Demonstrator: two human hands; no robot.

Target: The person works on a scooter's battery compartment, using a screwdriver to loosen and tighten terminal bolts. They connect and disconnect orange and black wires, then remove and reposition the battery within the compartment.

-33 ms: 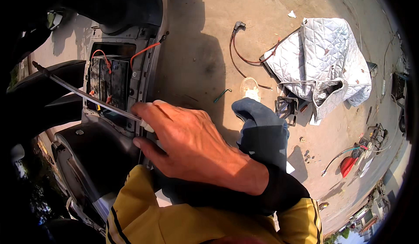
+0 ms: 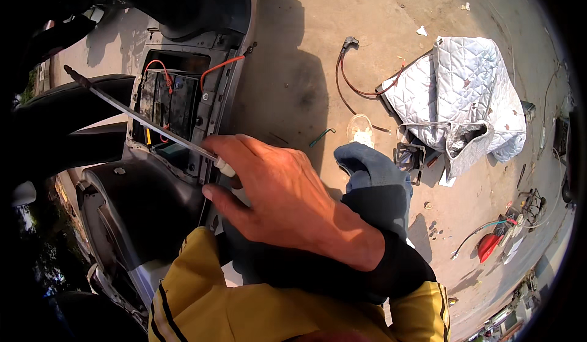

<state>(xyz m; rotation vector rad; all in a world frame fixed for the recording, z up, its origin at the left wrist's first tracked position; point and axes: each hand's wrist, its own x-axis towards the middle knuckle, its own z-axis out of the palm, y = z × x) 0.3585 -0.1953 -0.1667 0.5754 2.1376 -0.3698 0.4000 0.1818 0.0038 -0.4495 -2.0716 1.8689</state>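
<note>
Over a sunlit concrete floor (image 2: 293, 66), my right hand (image 2: 287, 201) grips a long screwdriver (image 2: 143, 120) above the scooter's battery (image 2: 168, 100); I can't see my left hand.

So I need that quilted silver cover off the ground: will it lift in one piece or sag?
The quilted cover lies crumpled in soft folds on the concrete, so it will probably sag and drape rather than hold shape. It looks thin and padded, so likely light for its size. A dark cable runs to its edge and might snag.

Long metal screwdriver (image 2: 147, 122) — slanted, tip up-left, over battery compartment (image 2: 171, 100)
</note>
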